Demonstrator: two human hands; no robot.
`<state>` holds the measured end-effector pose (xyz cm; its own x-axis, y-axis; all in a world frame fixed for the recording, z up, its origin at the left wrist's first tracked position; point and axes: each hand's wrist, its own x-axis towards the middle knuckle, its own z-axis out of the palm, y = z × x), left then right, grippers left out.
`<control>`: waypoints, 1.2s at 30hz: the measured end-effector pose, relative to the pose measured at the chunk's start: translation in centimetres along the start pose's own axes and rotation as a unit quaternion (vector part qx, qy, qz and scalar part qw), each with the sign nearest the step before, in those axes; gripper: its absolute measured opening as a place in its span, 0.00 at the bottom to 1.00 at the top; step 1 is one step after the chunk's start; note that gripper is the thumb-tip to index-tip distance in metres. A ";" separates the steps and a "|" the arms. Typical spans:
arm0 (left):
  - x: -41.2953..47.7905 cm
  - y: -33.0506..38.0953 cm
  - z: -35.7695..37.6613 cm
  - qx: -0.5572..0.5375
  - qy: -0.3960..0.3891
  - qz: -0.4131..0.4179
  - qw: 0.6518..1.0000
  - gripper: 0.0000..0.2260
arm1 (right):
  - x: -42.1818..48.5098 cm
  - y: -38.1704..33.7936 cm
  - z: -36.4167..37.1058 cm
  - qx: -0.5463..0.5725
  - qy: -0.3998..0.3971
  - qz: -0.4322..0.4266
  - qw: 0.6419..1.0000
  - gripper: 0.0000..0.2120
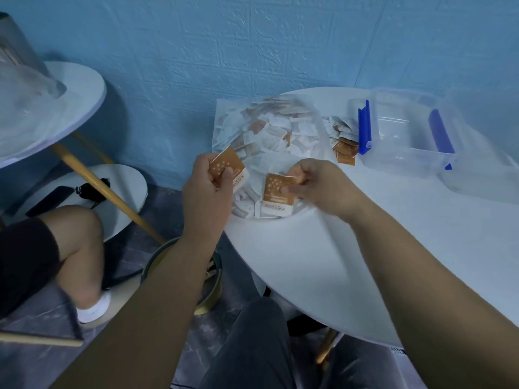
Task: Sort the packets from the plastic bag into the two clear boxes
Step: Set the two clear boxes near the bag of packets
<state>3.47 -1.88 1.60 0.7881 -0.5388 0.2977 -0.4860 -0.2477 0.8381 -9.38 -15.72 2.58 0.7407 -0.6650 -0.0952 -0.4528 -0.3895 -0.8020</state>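
Head view: an orange-and-white paper packet [227, 167] is gripped by the left hand [206, 192]; a second orange packet [278, 192] is pinched by the right hand [317, 186] over the clear plastic bag [266, 130]; the clear plastic box with blue clips [404, 136] is seen at two o'clock on the round white table [309, 262].

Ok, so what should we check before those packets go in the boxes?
1. Left hand grips one orange-brown paper packet: ok.
2. Right hand pinches a second orange-brown paper packet: ok.
3. Clear plastic box with blue latches has no lid on: ok.
4. Second clear plastic box at the far right, open or not: cannot tell, too faint.
5. Which box takes orange-brown packets: cannot tell; the latched one looks empty.
6. Loose packets lie on the white round table between the clear plastic bag and the latched box, outside both boxes: not ok.
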 end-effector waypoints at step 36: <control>0.5 3.3 4.5 0.112 -0.122 0.110 0.980 0.02 | -0.2 4.2 -0.8 -0.101 0.106 0.098 0.984 0.07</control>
<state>0.59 -6.60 2.51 0.5547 -0.7683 0.3193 -0.7264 -0.2601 0.6361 -11.86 -17.75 -0.27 0.5186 -0.8499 -0.0934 -0.6817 -0.3450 -0.6452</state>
